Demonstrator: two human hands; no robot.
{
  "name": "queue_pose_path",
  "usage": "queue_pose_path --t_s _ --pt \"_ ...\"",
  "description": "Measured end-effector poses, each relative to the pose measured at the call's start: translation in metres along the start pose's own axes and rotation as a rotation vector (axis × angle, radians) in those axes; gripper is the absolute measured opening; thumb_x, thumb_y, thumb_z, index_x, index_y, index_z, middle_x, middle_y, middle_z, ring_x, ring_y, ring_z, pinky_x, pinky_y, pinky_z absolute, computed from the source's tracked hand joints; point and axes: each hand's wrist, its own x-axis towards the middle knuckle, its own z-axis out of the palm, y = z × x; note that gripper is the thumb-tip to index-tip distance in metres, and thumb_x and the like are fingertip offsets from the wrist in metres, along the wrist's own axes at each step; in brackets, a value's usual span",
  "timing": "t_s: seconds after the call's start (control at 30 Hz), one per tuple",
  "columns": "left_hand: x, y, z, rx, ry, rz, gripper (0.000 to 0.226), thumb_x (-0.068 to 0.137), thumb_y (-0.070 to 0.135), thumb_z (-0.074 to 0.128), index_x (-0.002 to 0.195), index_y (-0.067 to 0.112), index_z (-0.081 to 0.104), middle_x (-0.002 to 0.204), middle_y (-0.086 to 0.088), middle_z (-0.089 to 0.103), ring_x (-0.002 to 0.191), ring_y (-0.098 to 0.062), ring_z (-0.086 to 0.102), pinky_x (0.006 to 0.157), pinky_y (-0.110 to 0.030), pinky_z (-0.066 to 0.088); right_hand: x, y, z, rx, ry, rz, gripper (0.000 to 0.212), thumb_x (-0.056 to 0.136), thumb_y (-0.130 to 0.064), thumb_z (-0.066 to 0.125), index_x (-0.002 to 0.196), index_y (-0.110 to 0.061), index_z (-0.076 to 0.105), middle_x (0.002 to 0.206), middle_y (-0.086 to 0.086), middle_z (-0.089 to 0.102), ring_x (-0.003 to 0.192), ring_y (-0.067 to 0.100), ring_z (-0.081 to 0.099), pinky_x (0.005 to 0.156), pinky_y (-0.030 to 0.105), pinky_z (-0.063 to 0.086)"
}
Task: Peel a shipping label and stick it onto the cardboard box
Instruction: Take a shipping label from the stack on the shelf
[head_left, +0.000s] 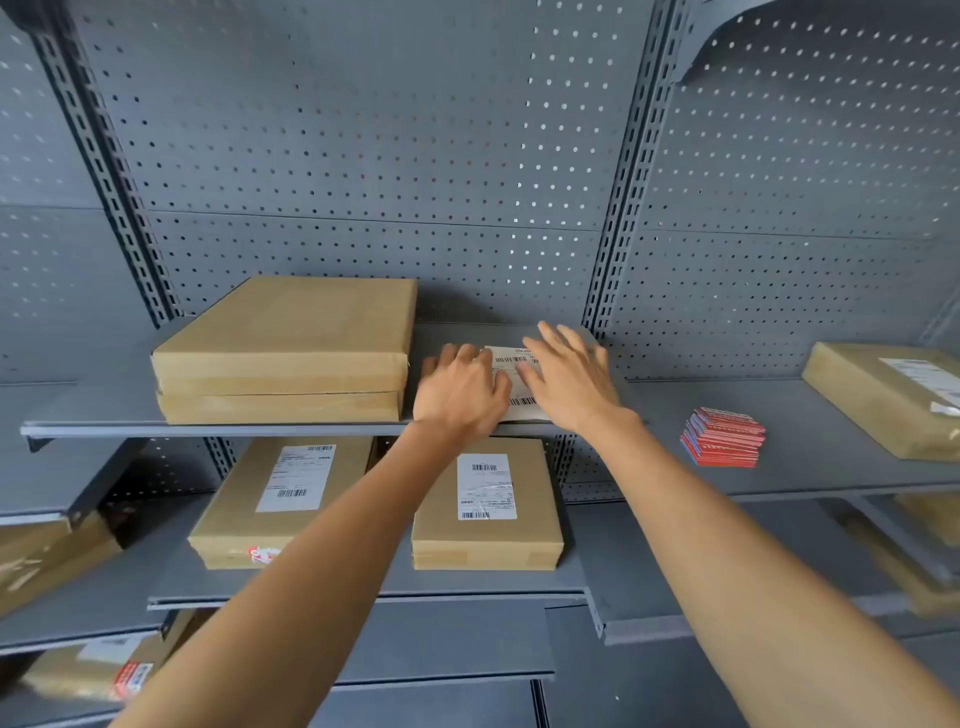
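Shipping label (511, 382) lies flat on the shelf (727, 499) under both hands, left hand (460, 392) curled, right hand (569, 382) open, neither apparently gripping, so a fumbled edge could crease it.

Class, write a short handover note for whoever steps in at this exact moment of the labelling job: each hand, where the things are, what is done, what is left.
Left hand: fingers curled, resting on the left edge of the shipping label.
Right hand: open, fingers spread, over the label's right side.
The label lies on the grey shelf, right of two stacked cardboard boxes whose top bears no label.
Done: nothing visible on the stack; two boxes on the shelf below are already labelled.
Left: peel the label, stick it on the top box.
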Motion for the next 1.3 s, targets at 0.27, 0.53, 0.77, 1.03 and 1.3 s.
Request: queue_pose_path --t_s 0.27,0.53,0.77,1.03,1.3 --pt "-0.003 -0.003 0.005 0.064 -0.144 -0.046 0.052 0.095 0.046 0.039 0.122 0.011 0.066 0.131 -0.008 0.060 0.124 -0.029 0.047 0.104 -0.055 0.033 0.003 0.002 0.010 0.040 -0.199 0.066 0.049 0.099 -0.056 0.033 0.124 -0.025 0.062 0.135 -0.003 0.059 0.131 0.022 0.040 0.101 0.052 0.029" --pt "-0.005 -0.005 0.007 -0.014 -0.166 -0.085 0.051 0.094 0.051 0.040 0.127 0.018 0.062 0.130 -0.005 0.064 0.126 -0.029 0.047 0.105 -0.056 0.038 0.000 0.001 0.006 0.135 -0.158 0.083 0.039 0.099 -0.048 0.043 0.098 -0.020 0.070 0.106 0.002 0.065 0.118 0.022 0.048 0.098 0.047 0.031" --pt "-0.007 -0.006 0.007 -0.046 -0.165 -0.086 0.049 0.097 0.048 0.041 0.132 0.019 0.058 0.132 -0.004 0.063 0.129 -0.029 0.046 0.106 -0.057 0.039 0.000 -0.005 0.004 0.292 -0.093 0.181 0.035 0.100 -0.041 0.047 0.129 -0.029 0.061 0.111 -0.001 0.072 0.114 0.026 0.056 0.098 0.043 0.034" --pt "-0.001 -0.009 0.017 -0.328 -0.032 -0.073 0.049 0.092 0.032 0.064 0.139 0.020 0.057 0.138 -0.002 0.060 0.118 -0.026 0.059 0.088 -0.047 0.059 -0.001 -0.006 0.002 0.409 -0.121 0.255 0.041 0.096 -0.032 0.057 0.137 -0.029 0.055 0.125 -0.004 0.068 0.121 0.027 0.054 0.104 0.046 0.029" --pt "0.008 -0.007 0.002 -0.757 0.243 -0.168 0.034 0.087 -0.007 0.057 0.110 0.012 0.074 0.108 -0.003 0.074 0.083 -0.009 0.068 0.065 -0.016 0.057 -0.001 -0.009 -0.009 0.635 0.037 0.304 0.039 0.093 -0.024 0.062 0.131 -0.033 0.058 0.124 -0.009 0.067 0.115 0.019 0.060 0.103 0.050 0.043"
